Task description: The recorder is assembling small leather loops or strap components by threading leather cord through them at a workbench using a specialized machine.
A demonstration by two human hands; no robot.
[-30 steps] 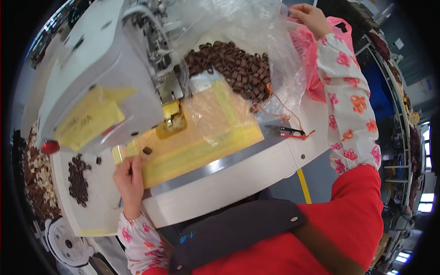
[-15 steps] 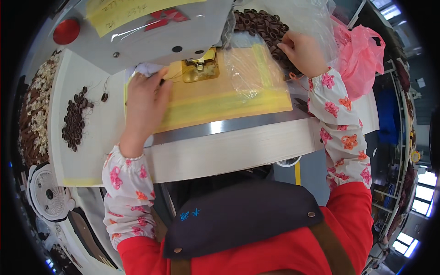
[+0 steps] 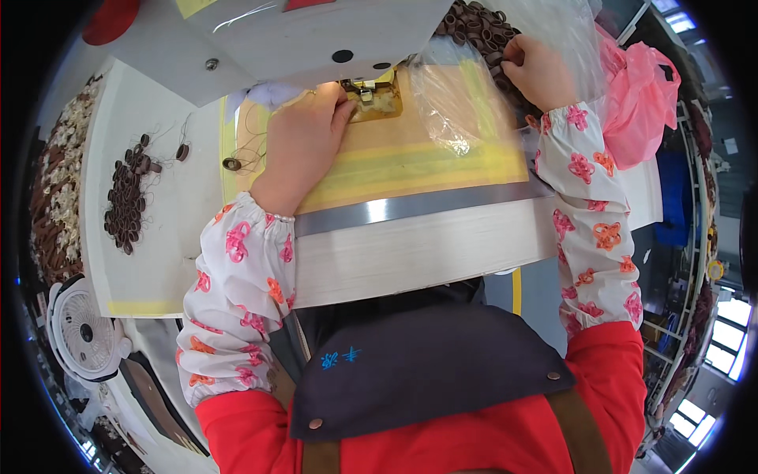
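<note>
My left hand (image 3: 304,142) is at the sewing machine, its fingertips bent together just left of the presser foot (image 3: 366,95). Whatever those fingers might hold is hidden. Beside that wrist, on the yellow-taped work surface (image 3: 410,174), lies a single small brown loop (image 3: 231,163) with loose threads trailing from it. My right hand (image 3: 541,75) reaches to the right edge of a heap of brown loops (image 3: 478,28), thumb and fingers pinched against it. I cannot make out what is in that pinch.
The white machine head (image 3: 292,39) overhangs the work area. A clear plastic sheet (image 3: 450,110) covers part of the surface. Several thread-tailed loops (image 3: 126,201) are piled on the left of the table. A pink bag (image 3: 639,99) sits far right; a white fan (image 3: 85,332) is low left.
My left hand has moved right, to the presser foot. The dark loop that was at its fingertips now lies apart on the left. My right hand stays at the heap; the view has shifted slightly.
</note>
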